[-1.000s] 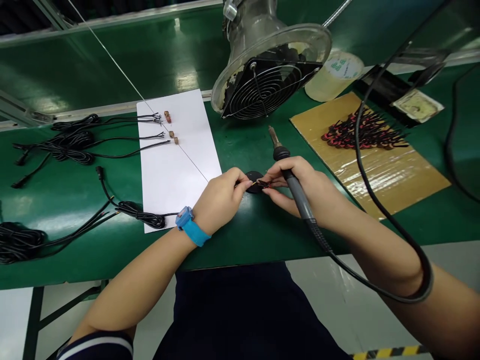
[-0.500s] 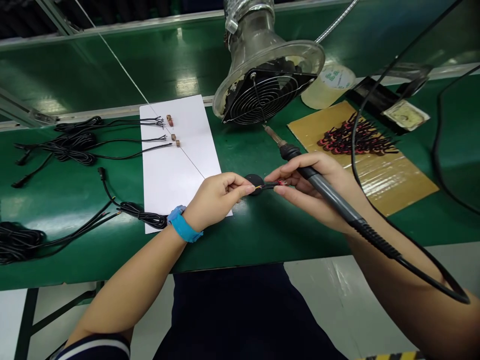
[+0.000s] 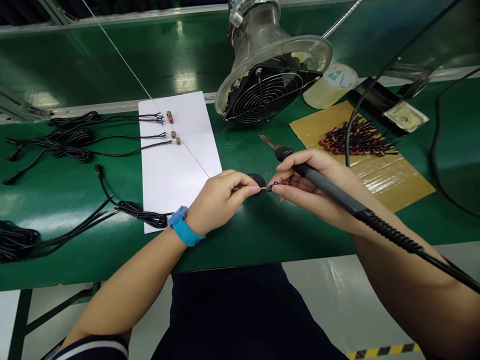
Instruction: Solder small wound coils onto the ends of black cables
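Observation:
My left hand (image 3: pixel 225 196), with a blue wristband (image 3: pixel 184 227), pinches the end of a thin wire that shows yellow at the fingertips. My right hand (image 3: pixel 313 180) pinches a small black part (image 3: pixel 285 183) with red bits, joined or touching the wire between the hands. Across the same right hand lies a soldering iron (image 3: pixel 330 192), its tip pointing up and left above the fingers. Behind the fingertips is a round black object (image 3: pixel 258 181), partly hidden.
White paper (image 3: pixel 180 165) bears small copper-coloured parts (image 3: pixel 170 117). Black cables (image 3: pixel 71 142) lie at left. A fume hood with a fan grille (image 3: pixel 266 95) hangs above. Right: brown board (image 3: pixel 390 185) with a pile of black-red pieces (image 3: pixel 356 137), iron stand (image 3: pixel 378 107), bottle (image 3: pixel 330 87).
The right fingers have closed in on the small part and moved slightly left, towards the left fingertips. The iron's tip has shifted left and up, and its cable now runs straighter.

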The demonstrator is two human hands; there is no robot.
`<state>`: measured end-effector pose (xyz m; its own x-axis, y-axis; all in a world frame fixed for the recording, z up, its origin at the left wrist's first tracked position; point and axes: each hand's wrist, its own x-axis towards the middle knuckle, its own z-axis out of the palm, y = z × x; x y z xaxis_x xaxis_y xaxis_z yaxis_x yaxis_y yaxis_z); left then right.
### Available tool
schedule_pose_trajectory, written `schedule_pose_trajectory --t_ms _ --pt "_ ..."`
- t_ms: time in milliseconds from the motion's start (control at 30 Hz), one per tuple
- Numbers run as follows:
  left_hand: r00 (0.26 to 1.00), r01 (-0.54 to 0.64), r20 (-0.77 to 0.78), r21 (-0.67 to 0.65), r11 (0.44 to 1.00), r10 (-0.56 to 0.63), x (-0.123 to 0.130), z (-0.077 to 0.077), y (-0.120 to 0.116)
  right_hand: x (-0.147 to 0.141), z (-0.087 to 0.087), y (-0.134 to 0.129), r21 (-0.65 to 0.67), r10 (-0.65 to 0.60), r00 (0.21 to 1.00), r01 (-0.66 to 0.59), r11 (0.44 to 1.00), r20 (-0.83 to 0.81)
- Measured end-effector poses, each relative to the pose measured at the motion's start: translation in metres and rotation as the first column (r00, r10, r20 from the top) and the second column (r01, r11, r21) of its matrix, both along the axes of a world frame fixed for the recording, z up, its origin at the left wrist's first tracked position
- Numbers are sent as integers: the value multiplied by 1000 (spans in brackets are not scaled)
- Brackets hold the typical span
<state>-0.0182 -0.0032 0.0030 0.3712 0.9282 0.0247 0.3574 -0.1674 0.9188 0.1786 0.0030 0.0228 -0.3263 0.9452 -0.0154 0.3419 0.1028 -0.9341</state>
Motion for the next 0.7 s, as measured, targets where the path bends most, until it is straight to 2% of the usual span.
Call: schedule_pose_trajectory --t_ms 167,467,700 --pt "1000 5 -15 41 999 -4 1 2 -1 -2 -1 -3 -38 -14 997 11 999 -80" --pt "1000 5 -10 36 999 -4 1 1 -1 3 -5 -5 19 -18 996 17 1000 83" --pt "1000 10 -17 24 1000 -10 1 0 0 -5 3 -6 -55 -91 996 91 994 13"
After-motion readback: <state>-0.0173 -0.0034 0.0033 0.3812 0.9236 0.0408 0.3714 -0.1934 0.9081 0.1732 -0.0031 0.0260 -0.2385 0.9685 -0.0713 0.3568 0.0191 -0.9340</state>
